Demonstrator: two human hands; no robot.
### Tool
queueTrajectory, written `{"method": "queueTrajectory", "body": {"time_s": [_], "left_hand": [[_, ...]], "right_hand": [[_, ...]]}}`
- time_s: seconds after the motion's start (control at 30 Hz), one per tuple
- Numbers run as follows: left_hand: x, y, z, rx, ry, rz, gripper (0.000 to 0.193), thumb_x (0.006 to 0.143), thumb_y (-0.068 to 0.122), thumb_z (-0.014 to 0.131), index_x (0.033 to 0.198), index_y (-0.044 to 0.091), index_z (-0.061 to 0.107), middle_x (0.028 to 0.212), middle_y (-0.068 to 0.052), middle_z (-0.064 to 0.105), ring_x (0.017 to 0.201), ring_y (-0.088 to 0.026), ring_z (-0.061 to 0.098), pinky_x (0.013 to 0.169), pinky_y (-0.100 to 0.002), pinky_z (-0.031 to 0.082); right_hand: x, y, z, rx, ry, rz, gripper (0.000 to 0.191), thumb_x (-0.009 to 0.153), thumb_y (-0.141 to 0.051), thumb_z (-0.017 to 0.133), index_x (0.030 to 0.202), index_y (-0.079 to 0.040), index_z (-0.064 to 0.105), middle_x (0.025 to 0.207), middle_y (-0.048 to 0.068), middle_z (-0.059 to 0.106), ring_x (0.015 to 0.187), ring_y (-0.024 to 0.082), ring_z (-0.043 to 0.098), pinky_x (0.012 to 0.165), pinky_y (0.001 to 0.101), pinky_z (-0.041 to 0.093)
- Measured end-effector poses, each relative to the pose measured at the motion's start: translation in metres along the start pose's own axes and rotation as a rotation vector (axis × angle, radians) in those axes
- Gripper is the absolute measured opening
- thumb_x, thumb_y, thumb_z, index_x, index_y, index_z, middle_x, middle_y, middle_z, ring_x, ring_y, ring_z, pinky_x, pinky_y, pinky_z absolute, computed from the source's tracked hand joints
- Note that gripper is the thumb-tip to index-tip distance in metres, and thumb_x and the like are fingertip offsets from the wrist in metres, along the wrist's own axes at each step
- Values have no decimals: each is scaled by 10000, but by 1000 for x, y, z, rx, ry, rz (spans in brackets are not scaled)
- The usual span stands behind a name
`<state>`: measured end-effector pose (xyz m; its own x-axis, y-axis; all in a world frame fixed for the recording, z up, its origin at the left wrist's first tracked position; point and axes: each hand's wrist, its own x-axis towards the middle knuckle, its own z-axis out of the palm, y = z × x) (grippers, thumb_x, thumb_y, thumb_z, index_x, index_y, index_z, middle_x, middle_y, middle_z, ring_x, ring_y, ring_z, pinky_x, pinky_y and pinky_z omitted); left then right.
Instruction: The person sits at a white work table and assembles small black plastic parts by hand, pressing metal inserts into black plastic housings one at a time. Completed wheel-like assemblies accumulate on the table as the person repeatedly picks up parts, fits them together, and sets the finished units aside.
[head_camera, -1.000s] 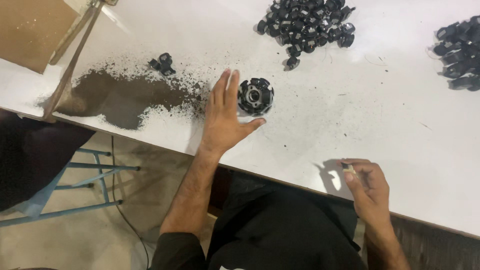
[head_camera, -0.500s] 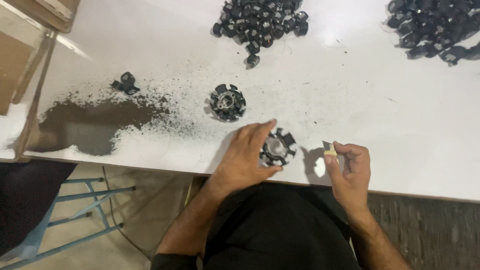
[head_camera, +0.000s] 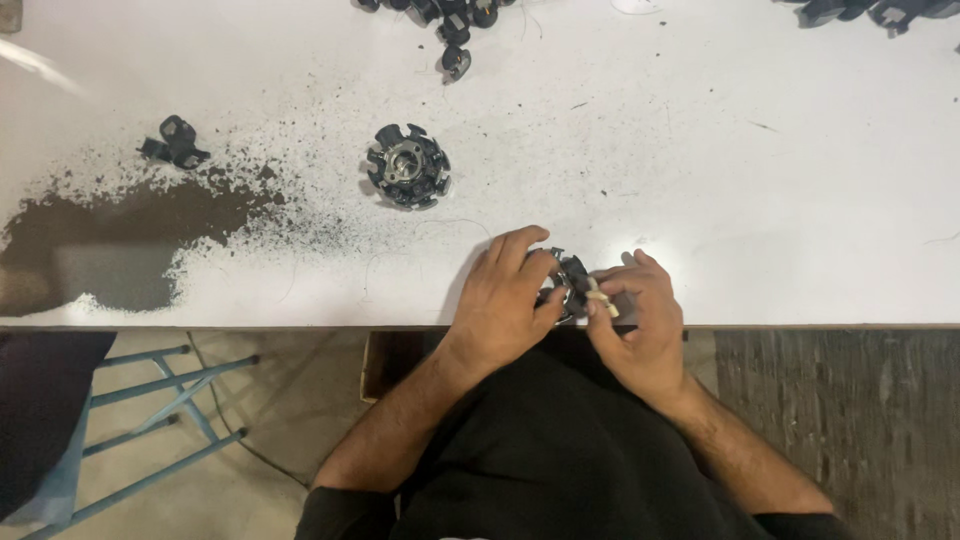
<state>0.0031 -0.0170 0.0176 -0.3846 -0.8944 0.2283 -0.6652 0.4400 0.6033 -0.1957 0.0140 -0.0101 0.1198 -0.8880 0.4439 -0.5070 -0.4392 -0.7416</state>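
Note:
My left hand (head_camera: 507, 296) grips a round black toothed part with a metal centre (head_camera: 568, 281) at the near edge of the white table (head_camera: 700, 150). My right hand (head_camera: 637, 318) pinches a small pale piece (head_camera: 600, 297) against that part. Both hands meet just above the table edge. A second round black toothed part (head_camera: 407, 166) lies alone farther back on the table, left of my hands.
Dark powder (head_camera: 130, 235) is spread over the table's left side, with a small black clip (head_camera: 174, 142) beside it. Heaps of black parts lie at the far edge, one (head_camera: 445, 20) centre and one (head_camera: 860, 10) right. A blue metal frame (head_camera: 150, 420) stands below left.
My left hand left one round part on the table, took up another and drew it to the near edge. My right hand closed in with the pale piece. The view shifted closer.

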Motion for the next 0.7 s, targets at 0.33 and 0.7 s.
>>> {"method": "queueTrajectory", "body": {"time_s": [0.33,0.7], "left_hand": [[-12,-8,10,-48,177,52,157,895,126,768,1037,81,716,1358,-96,600,1295,-295,562,1087,-452,484],[-8,-3,15,-158,124,4,175,860,119,783,1004,71,695,1347,-111,607,1256,-304,570,1048,-443,479]], "right_hand": [[5,-13,6,-242,-27,-129,308,795,-19,786,1062,-52,637,994,86,678,990,284,646,1149,564,423],[16,-18,-1,-200,-102,-83,245,830,-30,780,1030,-60,641,956,68,696,930,274,677,1124,555,474]]}}
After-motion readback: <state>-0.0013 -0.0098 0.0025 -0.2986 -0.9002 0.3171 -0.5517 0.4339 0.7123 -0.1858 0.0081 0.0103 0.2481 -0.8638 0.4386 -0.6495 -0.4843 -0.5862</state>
